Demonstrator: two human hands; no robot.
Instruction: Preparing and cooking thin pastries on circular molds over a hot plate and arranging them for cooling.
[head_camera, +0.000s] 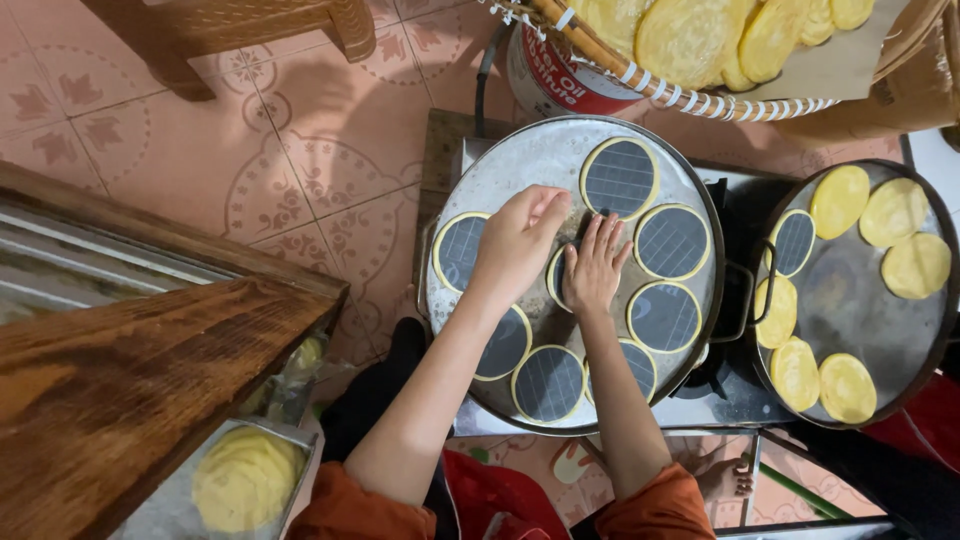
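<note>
Fingers (603, 240) of the right hand (594, 268) lie flat & spread, palm down, pressing on a dark round mesh press (557, 277) w/ a yellow dough rim at the middle of the big round metal pan (520, 160); they grip nothing. Left hand (520, 240) sits just beside it, touching at the same spot, fingers curled in w/ tips pinched together at that press's top edge; can't tell if it has hold of anything, since the hand hides the tips.

Nearest the camera: orange sleeves (655, 508) at both elbows, forearms reaching up over the pan. Lower left, a metal tray (165, 515) w/ a stack of pale yellow dough discs (245, 478), partly under a dark wooden counter (120, 380).

On the pan, seven more mesh presses ring the middle one, each w/ a thin yellow edge showing, e.g. one (547, 384) at the near rim and one (619, 178) at the far rim. Pan sits on a stove (730, 390).

Right of it, a second round pan (860, 300) w/ yellow flat dough rounds (846, 387) around its edge & one mesh press (793, 243) at its left side.

Farther up: a woven basket (700, 100) holding cooked yellow flatbreads (690, 40), a red-&-white tin (545, 75) below it. Patterned pink floor tiles (300, 150) & a wooden chair leg (350, 30) top left.
</note>
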